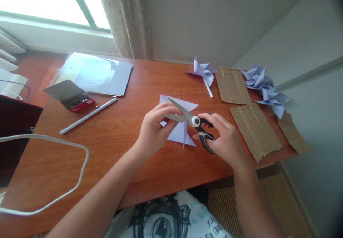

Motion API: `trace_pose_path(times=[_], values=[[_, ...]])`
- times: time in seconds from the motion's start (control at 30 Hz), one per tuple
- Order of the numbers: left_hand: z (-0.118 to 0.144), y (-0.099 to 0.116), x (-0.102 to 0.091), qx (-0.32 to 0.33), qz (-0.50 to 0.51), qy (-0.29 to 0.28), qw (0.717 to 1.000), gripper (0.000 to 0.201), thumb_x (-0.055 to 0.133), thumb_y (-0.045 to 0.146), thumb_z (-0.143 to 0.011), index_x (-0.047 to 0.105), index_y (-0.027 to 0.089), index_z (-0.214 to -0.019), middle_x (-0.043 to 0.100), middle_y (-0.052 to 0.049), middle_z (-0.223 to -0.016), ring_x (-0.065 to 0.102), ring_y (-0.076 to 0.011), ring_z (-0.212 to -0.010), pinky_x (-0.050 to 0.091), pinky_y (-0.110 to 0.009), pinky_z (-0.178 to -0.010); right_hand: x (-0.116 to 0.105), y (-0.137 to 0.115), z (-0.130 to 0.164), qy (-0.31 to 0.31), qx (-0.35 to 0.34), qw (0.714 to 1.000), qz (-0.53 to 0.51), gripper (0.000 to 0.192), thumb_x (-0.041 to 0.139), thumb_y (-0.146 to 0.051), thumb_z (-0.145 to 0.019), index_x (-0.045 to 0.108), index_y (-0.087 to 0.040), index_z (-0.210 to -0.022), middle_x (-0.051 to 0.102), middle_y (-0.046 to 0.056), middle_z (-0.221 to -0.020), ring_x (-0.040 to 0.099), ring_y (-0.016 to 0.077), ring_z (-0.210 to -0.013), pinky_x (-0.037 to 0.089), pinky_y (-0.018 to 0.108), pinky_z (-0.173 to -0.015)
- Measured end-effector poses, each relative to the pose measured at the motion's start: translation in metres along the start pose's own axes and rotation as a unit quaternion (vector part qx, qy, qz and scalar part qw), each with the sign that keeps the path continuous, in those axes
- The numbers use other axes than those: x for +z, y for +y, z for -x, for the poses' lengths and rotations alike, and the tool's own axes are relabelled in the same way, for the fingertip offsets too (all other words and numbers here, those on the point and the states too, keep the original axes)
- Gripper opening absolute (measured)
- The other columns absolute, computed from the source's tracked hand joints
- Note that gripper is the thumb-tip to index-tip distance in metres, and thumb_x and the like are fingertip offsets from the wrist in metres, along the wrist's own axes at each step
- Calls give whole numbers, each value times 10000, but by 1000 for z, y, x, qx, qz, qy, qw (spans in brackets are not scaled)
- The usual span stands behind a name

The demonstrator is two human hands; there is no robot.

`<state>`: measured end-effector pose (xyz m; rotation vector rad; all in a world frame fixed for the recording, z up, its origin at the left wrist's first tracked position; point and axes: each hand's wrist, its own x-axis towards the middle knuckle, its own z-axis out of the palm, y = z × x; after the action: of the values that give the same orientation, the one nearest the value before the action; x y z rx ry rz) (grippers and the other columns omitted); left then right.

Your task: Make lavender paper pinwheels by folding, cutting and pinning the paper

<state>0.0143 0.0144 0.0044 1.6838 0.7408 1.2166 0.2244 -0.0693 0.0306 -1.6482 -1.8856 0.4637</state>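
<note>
My right hand (pixel 225 138) grips a pair of scissors (pixel 197 122) by its black and white handles, with the blades parted and pointing left. My left hand (pixel 158 125) is closed in a pinch around the left part of a cut sheet of white paper (pixel 178 138); the exact spot between its fingertips is hidden. The lower blade lies at the left fingertips, and the upper one passes above the paper. Slits divide the sheet into pointed flaps, and one flap stands up a little. Small white crumbs (pixel 178 92) lie on the table just beyond it.
A paper pinwheel (pixel 203 70) on a white stick lies at the back, with several more pinwheels (pixel 264 84) at right beside cardboard pieces (pixel 254 132). To the left are an open red box (pixel 77 100), a rolled paper stick (pixel 88 116), plastic-covered sheets (pixel 99 73) and a white cable (pixel 85 159).
</note>
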Motion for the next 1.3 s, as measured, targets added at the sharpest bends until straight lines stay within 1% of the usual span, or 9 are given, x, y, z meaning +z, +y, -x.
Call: trace_pose_path(times=[0.1, 0.23, 0.37, 0.6, 0.73, 0.9, 1.03, 1.13, 1.3], values=[[0, 0, 1, -5, 1, 1, 1000, 127, 674, 115, -882, 755, 209, -910, 733, -48, -958, 668, -144, -827, 519, -239, -661, 0, 0, 0, 1, -3, 1000, 9, 456, 785, -266, -863, 604, -292, -1280, 697, 50, -1161, 686, 228, -1013, 537, 371, -937], [0, 0, 1, -14, -2, 5, 1000, 116, 681, 114, -871, 754, 204, -876, 716, -37, -901, 652, -139, -794, 501, -236, -644, 0, 0, 1, 5, -8, 1000, 21, 486, 787, -229, -851, 599, -278, -1297, 694, 55, -1179, 681, 227, -1027, 532, 364, -954], [0, -1, 1, -17, -8, 0, 1000, 135, 658, 94, -871, 744, 197, -860, 698, -31, -891, 628, -131, -774, 490, -235, -640, 1, 1, 2, 1, -16, 999, 28, 452, 715, -181, -889, 590, -280, -1313, 689, 62, -1197, 670, 235, -1064, 536, 387, -969], [0, -2, 2, -17, -6, -3, 1000, 110, 666, 120, -881, 742, 198, -870, 697, -36, -898, 639, -142, -799, 507, -245, -664, 1, 3, 2, 3, -16, 999, 42, 481, 766, -277, -881, 583, -299, -1325, 691, 69, -1204, 674, 253, -1062, 540, 415, -968], [0, -2, 1, -11, -16, -8, 1000, 107, 671, 123, -883, 741, 202, -870, 698, -33, -893, 635, -138, -791, 503, -244, -663, 0, 2, 2, 2, -22, 998, 51, 498, 775, -268, -876, 575, -299, -1331, 691, 68, -1208, 673, 252, -1080, 531, 413, -984], [0, -2, 1, -18, -18, -9, 1000, 89, 680, 135, -878, 736, 203, -862, 704, -41, -897, 645, -153, -804, 516, -259, -673, -2, 3, 3, 0, -25, 998, 54, 497, 763, -283, -886, 567, -302, -1343, 692, 72, -1221, 665, 265, -1110, 522, 430, -1000], [0, -1, 2, -21, -9, -9, 1000, 95, 684, 127, -875, 738, 202, -853, 702, -34, -885, 643, -143, -794, 510, -245, -662, -1, 4, 3, -2, -24, 998, 54, 480, 748, -273, -897, 569, -297, -1341, 695, 71, -1216, 663, 261, -1116, 521, 421, -998], [0, -1, 2, -20, -4, -10, 1000, 107, 676, 117, -877, 740, 197, -850, 702, -32, -883, 646, -136, -793, 507, -237, -658, 0, 4, 2, -3, -22, 998, 54, 463, 743, -264, -902, 576, -290, -1333, 696, 74, -1204, 667, 255, -1095, 526, 412, -986], [0, -1, 3, -29, -14, -11, 999, 85, 682, 142, -872, 739, 193, -836, 712, -44, -882, 652, -155, -796, 517, -255, -653, 2, 8, 3, 0, -16, 999, 50, 469, 765, -268, -885, 589, -312, -1318, 699, 65, -1178, 678, 252, -1060, 537, 409, -972]])
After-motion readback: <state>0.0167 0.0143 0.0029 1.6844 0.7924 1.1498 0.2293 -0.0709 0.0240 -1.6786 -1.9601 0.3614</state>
